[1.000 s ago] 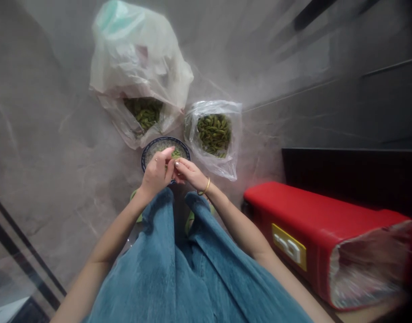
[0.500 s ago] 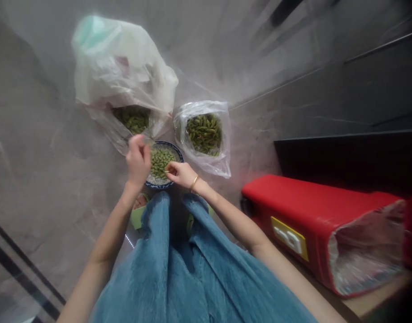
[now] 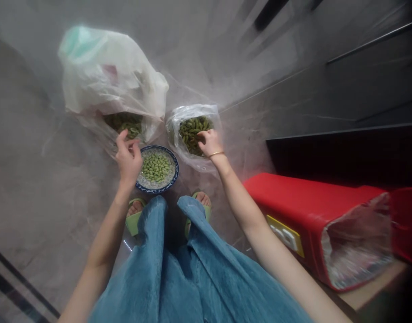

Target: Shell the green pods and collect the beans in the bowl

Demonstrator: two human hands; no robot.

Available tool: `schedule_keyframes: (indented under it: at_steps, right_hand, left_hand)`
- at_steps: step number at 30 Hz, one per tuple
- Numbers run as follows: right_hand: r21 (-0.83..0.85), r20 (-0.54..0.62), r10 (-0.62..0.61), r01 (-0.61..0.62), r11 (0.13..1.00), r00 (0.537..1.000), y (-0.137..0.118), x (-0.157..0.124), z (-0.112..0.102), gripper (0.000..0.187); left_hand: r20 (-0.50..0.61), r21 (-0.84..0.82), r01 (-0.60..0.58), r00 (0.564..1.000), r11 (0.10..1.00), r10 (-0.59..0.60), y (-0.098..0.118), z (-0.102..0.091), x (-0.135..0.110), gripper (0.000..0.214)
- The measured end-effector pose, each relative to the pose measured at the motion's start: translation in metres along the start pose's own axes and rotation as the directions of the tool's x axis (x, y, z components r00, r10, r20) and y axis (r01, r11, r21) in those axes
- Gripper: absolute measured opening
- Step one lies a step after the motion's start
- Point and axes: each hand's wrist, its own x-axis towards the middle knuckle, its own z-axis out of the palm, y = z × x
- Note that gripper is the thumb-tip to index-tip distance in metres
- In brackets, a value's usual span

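Bowl [image 3: 174, 177] of shelled beans sits on the floor. Our left hand [image 3: 128, 154] hovers just left of the bowl, at the big bag [image 3: 108, 85] mouth, fingers half curled; we can't tell if it holds anything. Our right hand [image 3: 209, 141], right of the bowl, dips into pods [image 3: 188, 130] in the small bag [image 3: 175, 137]; grip hidden.

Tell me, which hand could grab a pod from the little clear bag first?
Probably the right hand: it touches the pods inside the little clear bag, while the left hand hovers beside the big white bag.
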Motion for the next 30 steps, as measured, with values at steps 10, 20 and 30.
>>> schedule_keyframes:
  at_steps: [10, 20, 30]
  right_hand:
    - [-0.071, -0.022, -0.056, 0.054, 0.996, 0.998, -0.004, -0.009, 0.001, 0.027]
    - [-0.066, -0.009, 0.008, -0.009, 0.998, 1.0, -0.011, -0.003, 0.01, 0.019]
    - [0.871, 0.268, 0.2, -0.325, 0.367, 0.943, 0.001, -0.024, -0.03, 0.041]
  left_hand:
    - [0.033, -0.014, -0.066, 0.997, 0.998, 0.067, 0.018, 0.004, -0.015, 0.035]
    - [0.029, -0.063, -0.08, 0.996, 0.995, 0.082, 0.019, 0.004, -0.018, 0.033]
    - [0.036, -0.133, -0.054, 0.998, 0.99, 0.059, 0.017, 0.006, -0.018, 0.032]
